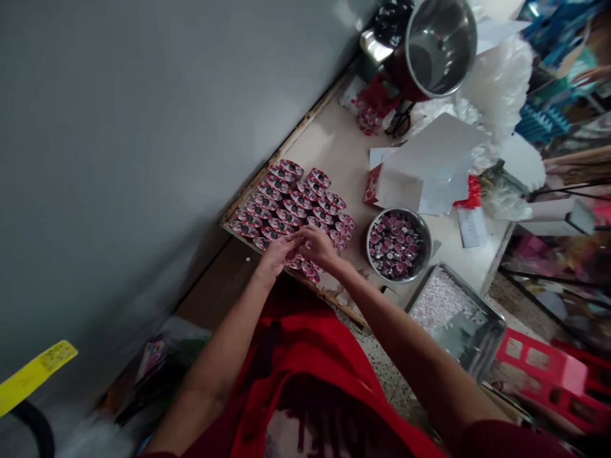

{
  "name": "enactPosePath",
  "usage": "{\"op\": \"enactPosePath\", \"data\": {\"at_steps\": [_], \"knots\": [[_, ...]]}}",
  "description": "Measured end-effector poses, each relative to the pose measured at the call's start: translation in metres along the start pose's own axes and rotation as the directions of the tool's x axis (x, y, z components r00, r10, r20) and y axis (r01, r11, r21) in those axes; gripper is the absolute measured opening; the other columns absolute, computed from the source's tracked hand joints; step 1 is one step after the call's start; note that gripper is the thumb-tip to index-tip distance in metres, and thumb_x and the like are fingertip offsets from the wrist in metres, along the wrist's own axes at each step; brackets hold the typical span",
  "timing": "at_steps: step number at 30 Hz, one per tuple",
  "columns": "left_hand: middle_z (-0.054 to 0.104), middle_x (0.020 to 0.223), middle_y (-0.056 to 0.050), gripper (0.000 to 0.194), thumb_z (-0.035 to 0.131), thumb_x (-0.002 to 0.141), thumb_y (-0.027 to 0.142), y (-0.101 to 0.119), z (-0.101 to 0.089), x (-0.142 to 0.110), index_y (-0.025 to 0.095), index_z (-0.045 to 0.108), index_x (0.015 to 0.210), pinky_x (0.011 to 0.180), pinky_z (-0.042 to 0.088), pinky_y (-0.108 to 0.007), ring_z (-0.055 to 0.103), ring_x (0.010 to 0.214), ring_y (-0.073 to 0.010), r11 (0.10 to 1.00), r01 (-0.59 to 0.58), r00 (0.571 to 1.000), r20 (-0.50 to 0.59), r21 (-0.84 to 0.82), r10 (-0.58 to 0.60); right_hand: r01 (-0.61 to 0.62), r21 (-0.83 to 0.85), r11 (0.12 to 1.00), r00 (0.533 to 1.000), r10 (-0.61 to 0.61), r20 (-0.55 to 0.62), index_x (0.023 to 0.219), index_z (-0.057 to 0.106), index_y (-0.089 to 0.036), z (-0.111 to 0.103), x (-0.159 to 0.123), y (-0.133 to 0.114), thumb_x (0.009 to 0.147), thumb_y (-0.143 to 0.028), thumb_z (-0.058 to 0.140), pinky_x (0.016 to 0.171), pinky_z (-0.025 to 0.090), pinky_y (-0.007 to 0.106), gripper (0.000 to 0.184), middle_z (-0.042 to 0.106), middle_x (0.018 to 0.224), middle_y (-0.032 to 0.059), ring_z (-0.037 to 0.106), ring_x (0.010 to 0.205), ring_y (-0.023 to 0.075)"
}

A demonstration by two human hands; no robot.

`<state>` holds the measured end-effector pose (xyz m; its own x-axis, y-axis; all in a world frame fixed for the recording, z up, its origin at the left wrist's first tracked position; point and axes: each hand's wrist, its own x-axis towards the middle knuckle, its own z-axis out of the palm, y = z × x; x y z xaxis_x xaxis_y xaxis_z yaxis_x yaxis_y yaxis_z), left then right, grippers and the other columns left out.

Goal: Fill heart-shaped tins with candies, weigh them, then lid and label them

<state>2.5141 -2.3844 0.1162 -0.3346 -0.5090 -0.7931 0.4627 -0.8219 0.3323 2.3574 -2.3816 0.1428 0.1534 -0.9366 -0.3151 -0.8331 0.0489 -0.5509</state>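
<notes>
My left hand [277, 256] and my right hand [319, 247] meet at the table's near edge, fingertips bent together and touching. Both look closed in a pinch; whatever is between the fingers is too small or hidden to make out. Just beyond and beneath them stand rows of red-and-white patterned round pieces [291, 217] with dark centres, packed close together. To the right of these sits a round steel bowl [428, 245] full of small pink and silvery cup-shaped pieces [395, 245].
A metal tray [491, 318] with small white pieces [443, 299] lies at the right edge. Farther back are an open white box [429, 159], a large steel pot [442, 48] and plastic bags [501, 89]. A grey wall [143, 127] borders the left. Red crates [568, 372] stand lower right.
</notes>
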Motion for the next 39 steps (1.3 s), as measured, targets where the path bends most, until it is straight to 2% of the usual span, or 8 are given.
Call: {"op": "enactPosePath", "data": {"at_steps": [4, 7, 10, 15, 22, 30, 34, 39], "knots": [[0.076, 0.079, -0.004, 0.030, 0.100, 0.070, 0.020, -0.013, 0.018, 0.004, 0.012, 0.077, 0.089, 0.062, 0.047, -0.021, 0.064, 0.061, -0.0096, 0.998, 0.053, 0.998, 0.043, 0.035, -0.054, -0.130, 0.032, 0.991, 0.987, 0.133, -0.088, 0.098, 0.082, -0.019, 0.012, -0.020, 0.008, 0.090, -0.012, 0.056, 0.091, 0.051, 0.030, 0.028, 0.075, 0.099, 0.0086, 0.067, 0.097, 0.0224], [0.078, 0.086, -0.008, 0.032, 0.097, 0.078, 0.033, -0.021, 0.025, 0.009, 0.013, 0.075, 0.090, 0.068, 0.052, -0.023, 0.069, 0.069, -0.0128, 0.999, 0.042, 0.999, 0.020, 0.033, -0.043, -0.275, 0.041, 0.961, 0.947, 0.278, -0.164, 0.114, 0.084, -0.019, -0.007, -0.011, 0.029, 0.094, -0.016, 0.054, 0.094, 0.051, 0.030, 0.036, 0.077, 0.111, 0.0099, 0.070, 0.103, 0.0222], [0.078, 0.086, -0.006, 0.031, 0.094, 0.081, 0.035, -0.022, 0.021, 0.011, 0.015, 0.072, 0.091, 0.069, 0.052, -0.022, 0.068, 0.070, -0.0107, 1.000, -0.015, 0.999, -0.051, 0.022, 0.016, -0.390, -0.125, 0.912, 0.917, 0.373, -0.138, 0.122, 0.084, -0.022, -0.026, 0.013, 0.048, 0.097, -0.020, 0.055, 0.098, 0.050, 0.030, 0.038, 0.078, 0.118, 0.0103, 0.071, 0.109, 0.0234], [0.076, 0.083, -0.003, 0.029, 0.093, 0.079, 0.026, -0.008, 0.013, 0.010, 0.016, 0.070, 0.094, 0.071, 0.052, -0.022, 0.066, 0.068, -0.0095, 0.996, -0.091, 0.986, -0.141, 0.006, 0.091, -0.401, -0.332, 0.853, 0.911, 0.411, -0.044, 0.123, 0.082, -0.027, -0.028, 0.043, 0.054, 0.098, -0.025, 0.059, 0.094, 0.052, 0.033, 0.035, 0.080, 0.120, 0.0102, 0.073, 0.115, 0.0283], [0.075, 0.085, -0.001, 0.027, 0.091, 0.079, 0.024, 0.005, 0.031, 0.021, 0.017, 0.069, 0.095, 0.075, 0.053, -0.023, 0.067, 0.072, -0.0096, 0.987, -0.154, 0.975, -0.165, -0.035, 0.146, -0.354, -0.454, 0.818, 0.912, 0.410, 0.029, 0.121, 0.081, -0.022, -0.031, 0.057, 0.040, 0.102, -0.020, 0.051, 0.089, 0.054, 0.033, 0.035, 0.078, 0.126, 0.0179, 0.075, 0.114, 0.0302], [0.077, 0.095, -0.004, 0.027, 0.088, 0.083, 0.027, 0.009, 0.034, 0.041, 0.018, 0.071, 0.101, 0.086, 0.055, -0.026, 0.072, 0.083, -0.0124, 0.983, -0.170, 0.977, -0.140, -0.070, 0.159, -0.356, -0.490, 0.796, 0.865, 0.479, 0.150, 0.121, 0.081, -0.020, -0.038, 0.091, 0.046, 0.086, -0.023, 0.078, 0.090, 0.056, 0.036, 0.035, 0.079, 0.122, 0.0171, 0.074, 0.116, 0.0351], [0.079, 0.099, -0.006, 0.012, 0.069, 0.099, 0.029, 0.016, 0.040, 0.042, 0.018, 0.071, 0.102, 0.092, 0.057, -0.030, 0.075, 0.093, -0.0158, 0.967, -0.164, 0.981, -0.135, -0.195, 0.139, -0.332, -0.441, 0.834, 0.897, 0.424, 0.126, 0.129, 0.074, -0.023, -0.048, 0.083, 0.044, 0.088, -0.026, 0.078, 0.091, 0.054, 0.034, 0.041, 0.078, 0.126, 0.0140, 0.073, 0.116, 0.0328], [0.077, 0.090, -0.008, 0.032, 0.051, 0.110, 0.039, 0.021, 0.052, 0.029, 0.016, 0.070, 0.096, 0.083, 0.056, -0.027, 0.075, 0.085, -0.0159, 0.968, -0.148, 0.980, -0.160, -0.203, 0.116, -0.249, -0.308, 0.918, 0.953, 0.288, 0.090, 0.119, 0.075, -0.024, -0.052, 0.047, 0.020, 0.098, -0.024, 0.064, 0.089, 0.052, 0.029, 0.024, 0.078, 0.116, 0.0076, 0.073, 0.108, 0.0244]]}}
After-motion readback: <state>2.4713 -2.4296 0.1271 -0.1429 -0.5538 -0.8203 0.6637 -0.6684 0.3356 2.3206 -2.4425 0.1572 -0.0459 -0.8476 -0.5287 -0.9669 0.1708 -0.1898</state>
